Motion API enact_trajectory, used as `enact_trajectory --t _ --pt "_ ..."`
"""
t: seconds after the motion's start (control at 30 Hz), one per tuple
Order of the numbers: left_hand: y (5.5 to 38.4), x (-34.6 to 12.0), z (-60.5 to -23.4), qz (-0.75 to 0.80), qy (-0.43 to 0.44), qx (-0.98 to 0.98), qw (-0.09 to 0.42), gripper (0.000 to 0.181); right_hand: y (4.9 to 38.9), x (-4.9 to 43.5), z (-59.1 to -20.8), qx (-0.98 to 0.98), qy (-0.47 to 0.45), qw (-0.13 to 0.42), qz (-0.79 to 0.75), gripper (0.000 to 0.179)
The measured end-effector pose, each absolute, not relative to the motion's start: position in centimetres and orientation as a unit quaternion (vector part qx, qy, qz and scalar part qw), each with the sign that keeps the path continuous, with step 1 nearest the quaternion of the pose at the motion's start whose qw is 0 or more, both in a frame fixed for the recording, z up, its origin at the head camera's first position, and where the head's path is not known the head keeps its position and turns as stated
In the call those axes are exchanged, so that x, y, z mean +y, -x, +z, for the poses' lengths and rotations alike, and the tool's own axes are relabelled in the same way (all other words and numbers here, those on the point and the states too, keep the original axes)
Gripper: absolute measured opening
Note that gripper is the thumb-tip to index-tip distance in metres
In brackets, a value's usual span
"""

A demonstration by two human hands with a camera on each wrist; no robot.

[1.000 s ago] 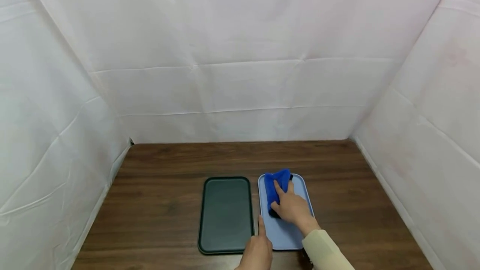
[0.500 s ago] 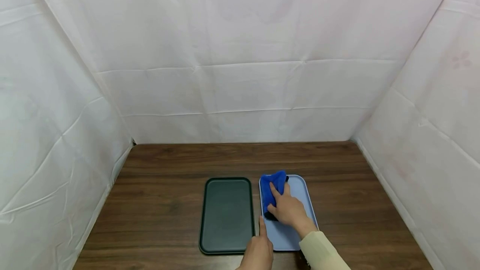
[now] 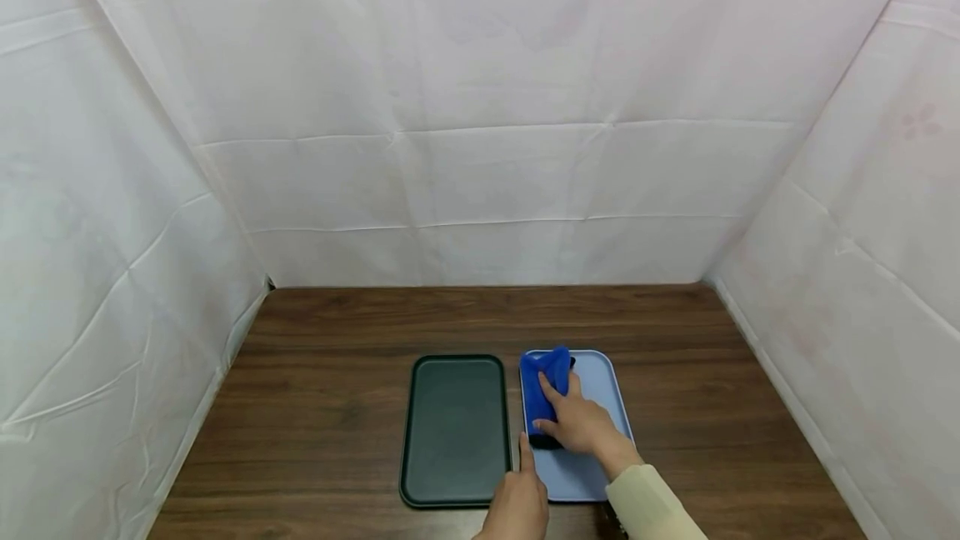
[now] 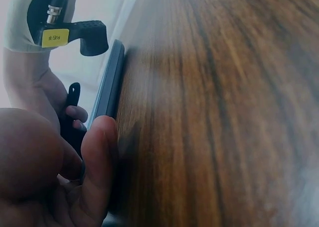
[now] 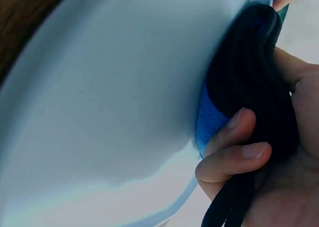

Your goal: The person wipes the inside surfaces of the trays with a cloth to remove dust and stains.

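Observation:
A blue cloth with black edging [image 3: 536, 407] lies on the left part of the light blue tray [image 3: 600, 373]. My right hand [image 3: 585, 423] grips it from above, its index finger stretched over the cloth. Close up, the right wrist view shows fingers curled around the black folded edge [image 5: 254, 72], with a black strap [image 5: 229, 202] hanging below. My left hand [image 3: 517, 502] is at the tray's near left corner, index finger straight along its left side. In the left wrist view a fingertip [image 4: 102, 132] meets the tray's dark-looking side [image 4: 112, 80]; the other left fingers are mostly hidden.
A dark green tray [image 3: 456, 432] lies flat just left of the light blue one, with a narrow gap between them. Brown wood-grain table [image 3: 322, 390] surrounds both. White cloth walls [image 3: 480, 173] stand at the back and both sides.
My right hand has drawn the blue cloth slightly toward the left and nearer to me on the tray. My left hand stays at the same corner.

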State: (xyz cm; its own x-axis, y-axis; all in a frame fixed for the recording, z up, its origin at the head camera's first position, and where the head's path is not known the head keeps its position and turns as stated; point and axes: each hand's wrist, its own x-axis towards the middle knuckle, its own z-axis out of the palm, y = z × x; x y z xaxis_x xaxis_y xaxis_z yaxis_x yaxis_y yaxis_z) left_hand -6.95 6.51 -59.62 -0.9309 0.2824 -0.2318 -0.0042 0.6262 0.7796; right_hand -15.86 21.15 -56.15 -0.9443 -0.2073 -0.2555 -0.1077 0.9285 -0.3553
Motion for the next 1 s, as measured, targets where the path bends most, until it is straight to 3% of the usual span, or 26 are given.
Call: enact_trajectory --t 1.0 --pt "6.7 6.8 -59.3 0.414 -0.061 0.895 0.153 0.065 13.4 21.5 -55.2 0.956 0.089 0.19 -0.206 0.095"
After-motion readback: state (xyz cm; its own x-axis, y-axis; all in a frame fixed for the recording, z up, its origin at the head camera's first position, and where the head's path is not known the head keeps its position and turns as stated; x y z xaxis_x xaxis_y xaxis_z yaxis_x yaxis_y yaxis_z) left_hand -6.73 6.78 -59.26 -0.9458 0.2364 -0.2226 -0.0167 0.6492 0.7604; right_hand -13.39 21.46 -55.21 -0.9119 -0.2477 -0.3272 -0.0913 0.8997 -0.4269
